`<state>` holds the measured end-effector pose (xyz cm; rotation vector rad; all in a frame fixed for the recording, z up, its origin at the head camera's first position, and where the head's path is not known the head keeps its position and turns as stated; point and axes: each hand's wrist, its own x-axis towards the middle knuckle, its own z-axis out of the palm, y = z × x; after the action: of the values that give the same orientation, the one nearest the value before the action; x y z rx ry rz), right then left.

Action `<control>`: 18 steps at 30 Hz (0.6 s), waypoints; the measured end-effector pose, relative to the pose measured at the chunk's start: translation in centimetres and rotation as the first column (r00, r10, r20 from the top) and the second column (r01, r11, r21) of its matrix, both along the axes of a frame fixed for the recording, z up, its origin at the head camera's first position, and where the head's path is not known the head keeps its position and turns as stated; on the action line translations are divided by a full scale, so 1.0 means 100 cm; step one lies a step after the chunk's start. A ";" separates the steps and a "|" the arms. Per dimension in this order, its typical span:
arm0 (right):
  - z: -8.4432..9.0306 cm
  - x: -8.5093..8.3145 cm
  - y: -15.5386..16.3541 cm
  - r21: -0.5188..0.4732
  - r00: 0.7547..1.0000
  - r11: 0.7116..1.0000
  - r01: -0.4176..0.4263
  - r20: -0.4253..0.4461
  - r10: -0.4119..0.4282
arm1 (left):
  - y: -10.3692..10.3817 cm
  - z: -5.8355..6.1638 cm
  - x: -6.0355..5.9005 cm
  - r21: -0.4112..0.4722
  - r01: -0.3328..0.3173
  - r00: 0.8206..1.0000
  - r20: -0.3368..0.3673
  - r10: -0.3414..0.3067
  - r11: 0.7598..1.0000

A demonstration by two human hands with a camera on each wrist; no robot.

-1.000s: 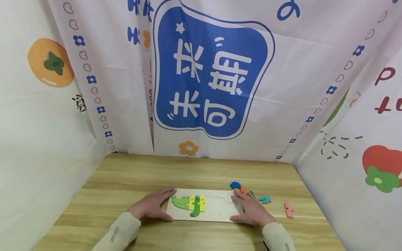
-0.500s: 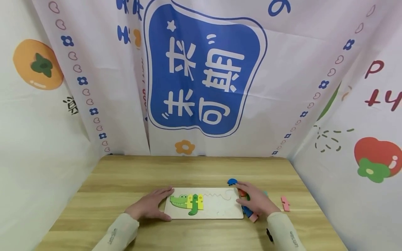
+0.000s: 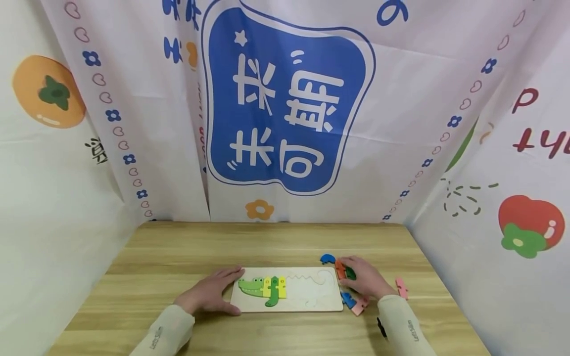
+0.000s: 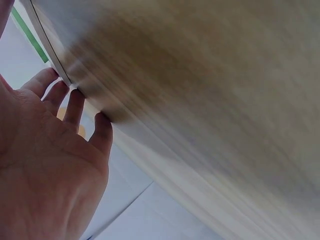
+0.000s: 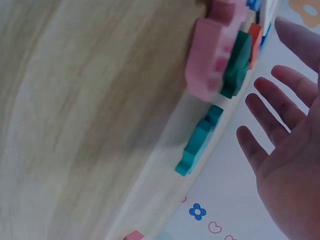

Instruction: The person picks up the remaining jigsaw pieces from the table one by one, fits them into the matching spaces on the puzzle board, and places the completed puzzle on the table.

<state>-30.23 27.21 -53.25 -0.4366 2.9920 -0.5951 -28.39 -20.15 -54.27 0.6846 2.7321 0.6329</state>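
- Wooden puzzle board [image 3: 307, 296], flat on the plank table [image 3: 178, 247] near its front edge; carries a green crocodile head [image 3: 249, 285], two yellow pieces [image 3: 268, 285] and a green leg piece [image 3: 274, 294] in its left half, with the tail outline on the right bare.
- Left hand [image 3: 211, 295]: no change from a second ago. Lies flat with straight fingers against the board's left edge and grips nothing (the left wrist view shows fingertips on that edge, much blurred).
- Right hand [image 3: 362, 279]: off the board's right end now, out over the loose pieces just beside it. Fingers spread and straight in the right wrist view, closed on nothing.
- Under or at those fingertips: an orange piece [image 3: 340, 269] and a dark green piece [image 3: 350, 273]. Cannot tell whether touched or only hovered over.
- Nearby, all loose on the table: a blue piece [image 3: 327, 258] behind, a teal piece [image 3: 347, 298] and a pink piece [image 3: 358, 309] by the wrist, another pink piece [image 3: 402, 287] further right.
- Meaning of the shift: board held by the left hand alone, tail recess uncovered, no piece lifted yet.
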 end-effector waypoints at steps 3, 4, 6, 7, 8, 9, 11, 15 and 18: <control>-0.002 -0.002 -0.001 0.033 1.000 0.999 0.012 -0.008 -0.011 | -0.001 -0.001 0.001 -0.002 0.004 1.000 -0.006 -0.004 1.000; -0.002 -0.002 -0.002 0.042 1.000 0.999 0.014 -0.014 -0.013 | -0.001 -0.002 0.001 -0.002 0.005 1.000 -0.006 -0.005 1.000; -0.003 -0.003 -0.004 0.059 1.000 0.998 0.016 -0.025 -0.014 | -0.001 -0.002 0.002 -0.002 0.005 1.000 -0.005 -0.005 1.000; -0.003 -0.003 -0.005 0.065 0.999 0.998 0.016 -0.031 -0.014 | -0.001 -0.002 0.001 -0.003 0.006 1.000 -0.005 -0.006 1.000; -0.003 -0.004 -0.006 0.070 0.999 0.997 0.015 -0.042 -0.013 | -0.001 -0.002 0.002 -0.003 0.005 1.000 -0.003 -0.005 1.000; -0.004 -0.004 -0.006 0.075 0.999 0.997 0.015 -0.052 -0.011 | -0.002 -0.003 0.001 -0.003 0.005 1.000 -0.003 -0.005 1.000; -0.004 -0.005 -0.008 0.083 0.997 0.997 0.011 -0.073 -0.005 | -0.002 -0.003 0.001 -0.004 0.004 1.000 -0.002 -0.004 1.000; -0.006 -0.007 -0.010 0.105 0.992 0.994 -0.003 -0.122 0.016 | -0.002 -0.003 0.000 -0.008 0.005 1.000 -0.002 -0.005 1.000; -0.008 -0.009 -0.012 0.133 0.986 0.991 -0.018 -0.162 0.040 | -0.002 -0.002 0.001 -0.006 0.003 1.000 0.001 -0.003 1.000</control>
<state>-31.13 26.03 -54.02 -0.5438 3.1495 -0.3742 -28.33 -20.37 -54.49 0.6866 2.7309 0.6241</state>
